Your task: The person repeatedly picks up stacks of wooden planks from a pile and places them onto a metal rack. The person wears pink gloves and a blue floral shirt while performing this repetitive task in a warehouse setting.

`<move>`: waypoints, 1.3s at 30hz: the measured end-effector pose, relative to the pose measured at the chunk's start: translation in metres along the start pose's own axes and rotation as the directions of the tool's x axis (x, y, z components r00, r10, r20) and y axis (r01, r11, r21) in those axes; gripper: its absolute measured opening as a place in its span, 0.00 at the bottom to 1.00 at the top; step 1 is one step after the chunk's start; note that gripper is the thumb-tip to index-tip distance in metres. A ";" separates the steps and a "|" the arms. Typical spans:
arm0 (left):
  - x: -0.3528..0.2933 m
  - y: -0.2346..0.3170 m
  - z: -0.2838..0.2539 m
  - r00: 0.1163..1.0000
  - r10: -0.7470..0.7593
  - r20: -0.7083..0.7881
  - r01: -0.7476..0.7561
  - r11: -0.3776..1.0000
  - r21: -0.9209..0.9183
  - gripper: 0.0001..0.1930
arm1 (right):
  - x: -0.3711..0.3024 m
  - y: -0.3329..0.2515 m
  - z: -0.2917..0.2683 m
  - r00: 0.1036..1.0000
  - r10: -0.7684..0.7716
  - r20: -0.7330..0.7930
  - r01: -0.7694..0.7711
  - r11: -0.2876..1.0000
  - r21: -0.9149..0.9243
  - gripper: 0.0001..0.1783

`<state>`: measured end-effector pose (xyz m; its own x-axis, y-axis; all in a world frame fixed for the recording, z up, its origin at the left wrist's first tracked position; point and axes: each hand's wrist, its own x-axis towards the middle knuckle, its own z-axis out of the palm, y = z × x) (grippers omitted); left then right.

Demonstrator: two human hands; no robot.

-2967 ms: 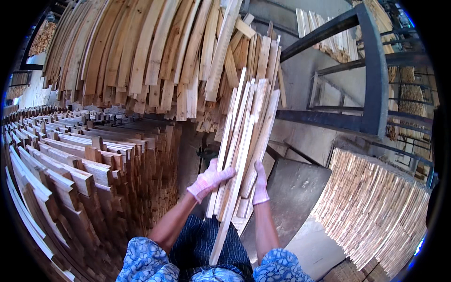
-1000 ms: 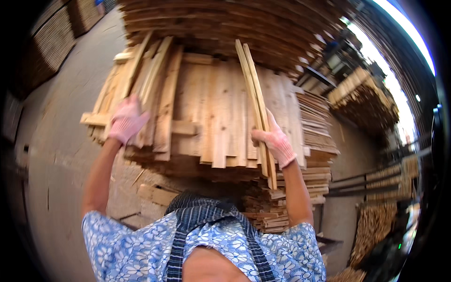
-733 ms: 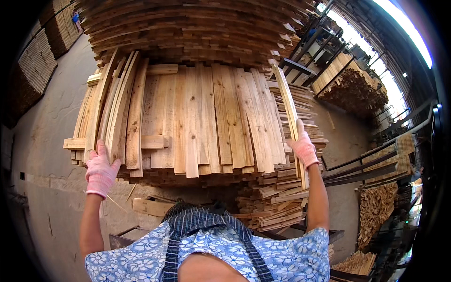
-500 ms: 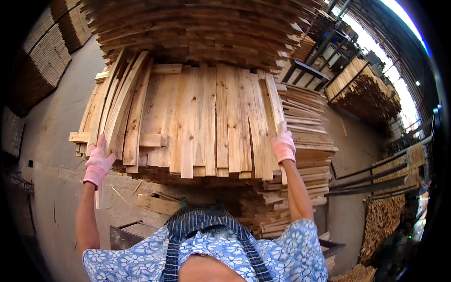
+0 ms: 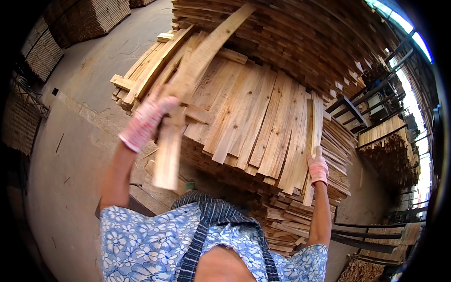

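My left hand, in a pink-and-white knit glove, is closed round a long wooden plank. The plank is raised above the pile and slants from far right to near left; motion blurs its near end. My right hand, gloved in the same way, is closed on the edge of a narrow plank at the right side of the pile. Between the hands, planks lie side by side as a flat layer. Several loose planks rest at the layer's left end, some across short crosspieces.
A tall timber stack rises behind the pile. More boards are stacked unevenly at the near right. Dark metal bars jut out at the right. Further stacks stand at the far left across the concrete floor.
My left hand has lifted a plank off the left of the pile and swung it up and rightward. My right hand stays at the right-edge plank. The whole view has turned.
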<state>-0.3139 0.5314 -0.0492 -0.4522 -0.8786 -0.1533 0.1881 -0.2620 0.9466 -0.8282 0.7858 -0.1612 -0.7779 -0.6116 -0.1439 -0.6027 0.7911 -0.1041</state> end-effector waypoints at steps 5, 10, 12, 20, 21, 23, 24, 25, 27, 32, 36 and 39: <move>0.013 -0.099 0.067 0.992 -0.118 -0.046 0.126 0.886 0.447 0.43 | -0.016 -0.044 -0.030 0.966 -0.060 -0.253 0.071 0.997 0.035 0.34; 0.018 -0.128 0.098 0.966 -0.153 -0.208 0.256 0.459 0.851 0.43 | -0.052 -0.174 -0.039 0.951 -0.310 -0.016 0.187 0.530 0.827 0.32; 0.018 -0.139 0.094 0.987 -0.079 -0.137 0.157 0.443 0.882 0.43 | -0.055 -0.241 -0.038 0.924 -0.366 0.112 -0.006 0.278 0.961 0.36; 0.027 -0.156 0.058 0.991 0.085 0.100 -0.129 0.766 0.630 0.41 | -0.019 -0.327 0.033 0.916 -0.392 0.081 0.139 0.502 0.854 0.60; 0.032 -0.162 0.059 0.998 0.059 0.031 -0.067 0.869 0.491 0.43 | -0.014 -0.318 0.037 0.912 -0.405 0.059 0.138 0.441 0.887 0.57; 0.042 -0.167 0.063 0.997 0.040 -0.063 -0.006 0.881 0.473 0.48 | -0.017 -0.291 0.022 0.879 -0.464 0.110 0.046 0.313 0.949 0.53; 0.043 -0.165 0.062 0.995 0.043 -0.094 0.024 0.792 0.610 0.51 | -0.023 -0.276 0.011 0.860 -0.495 0.124 0.000 0.244 0.970 0.51; 0.044 -0.162 0.061 0.991 0.049 -0.127 0.059 0.688 0.724 0.54 | -0.042 -0.261 -0.007 0.836 -0.515 0.191 -0.116 0.175 0.978 0.50; 0.045 -0.149 0.073 0.979 -0.163 -0.120 0.196 0.612 0.766 0.56 | -0.054 -0.211 -0.014 0.868 -0.469 0.161 -0.083 0.184 0.979 0.51; 0.053 -0.161 0.104 0.988 0.054 -0.145 0.114 0.377 0.919 0.50 | -0.050 -0.053 -0.030 0.931 -0.293 -0.216 0.348 0.541 0.766 0.56; 0.066 -0.178 0.094 0.973 0.149 -0.178 0.091 0.461 0.883 0.46 | -0.034 -0.004 -0.075 1.000 -0.012 0.000 0.011 0.873 0.488 0.59; 0.053 -0.157 0.091 0.957 0.158 -0.242 0.087 0.641 0.763 0.46 | 0.021 0.058 -0.031 0.993 -0.075 -0.094 0.104 0.930 0.353 0.48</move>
<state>-0.4469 0.5622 -0.1796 -0.1920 -0.9792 -0.0658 -0.5841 0.0601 0.8094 -0.8856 0.8187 -0.1397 -0.7438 -0.6670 -0.0426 -0.5785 0.6744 -0.4588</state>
